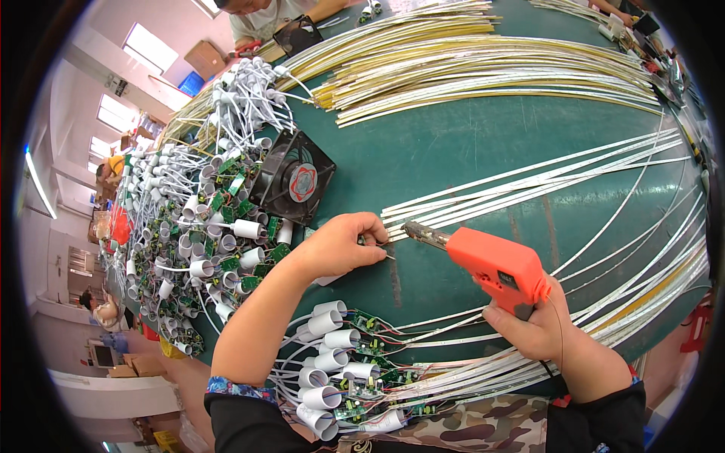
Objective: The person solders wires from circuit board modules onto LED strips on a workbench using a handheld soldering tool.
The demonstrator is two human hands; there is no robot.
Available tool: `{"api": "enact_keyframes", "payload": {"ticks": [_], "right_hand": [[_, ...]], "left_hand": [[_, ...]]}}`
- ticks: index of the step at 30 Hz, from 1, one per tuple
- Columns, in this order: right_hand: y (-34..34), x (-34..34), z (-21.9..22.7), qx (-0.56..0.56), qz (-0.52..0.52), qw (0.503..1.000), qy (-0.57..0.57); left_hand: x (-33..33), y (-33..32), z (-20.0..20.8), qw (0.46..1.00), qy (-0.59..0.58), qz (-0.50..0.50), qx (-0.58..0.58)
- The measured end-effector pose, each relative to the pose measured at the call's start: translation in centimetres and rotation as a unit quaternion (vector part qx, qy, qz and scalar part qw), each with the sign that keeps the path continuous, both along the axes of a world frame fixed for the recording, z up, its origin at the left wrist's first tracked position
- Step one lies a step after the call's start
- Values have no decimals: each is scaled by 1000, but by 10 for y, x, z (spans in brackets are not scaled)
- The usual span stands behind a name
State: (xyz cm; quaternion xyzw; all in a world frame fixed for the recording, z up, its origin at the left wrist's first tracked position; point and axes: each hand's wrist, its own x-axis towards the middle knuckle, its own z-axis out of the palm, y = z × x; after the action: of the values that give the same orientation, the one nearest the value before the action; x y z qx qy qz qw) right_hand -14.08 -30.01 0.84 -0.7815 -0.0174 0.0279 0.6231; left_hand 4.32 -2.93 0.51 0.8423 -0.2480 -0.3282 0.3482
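My right hand is wrapped round the grip of a red soldering gun. Its dark metal tip points left, close to the ends of several thin white light strips on the green table. Across from the tip, my left hand is closed in a pinch beside the strip ends. A short pale wire end shows past its fingertips; what else the fingers hold is hidden. Part of a white housing shows beneath this hand.
A black square fan stands left of the strips, against a heap of white lamp housings with green circuit boards. More wired housings and strips lie near my body. Strip bundles cover the far side, where other people sit.
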Motion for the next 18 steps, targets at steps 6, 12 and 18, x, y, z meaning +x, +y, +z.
{"api": "enact_keyframes", "payload": {"ticks": [6, 12, 18], "right_hand": [[1, 1, 1, -6, 2, 1000, -8], [0, 0, -1, -4, 3, 1000, -9], [0, 0, 0, 17, -1, 1000, 3]], "left_hand": [[-5, -3, 1, 999, -2, 47, 22], [-9, -9, 2, 996, -2, 86, 35], [-13, -9, -2, 993, -7, 106, 46]]}}
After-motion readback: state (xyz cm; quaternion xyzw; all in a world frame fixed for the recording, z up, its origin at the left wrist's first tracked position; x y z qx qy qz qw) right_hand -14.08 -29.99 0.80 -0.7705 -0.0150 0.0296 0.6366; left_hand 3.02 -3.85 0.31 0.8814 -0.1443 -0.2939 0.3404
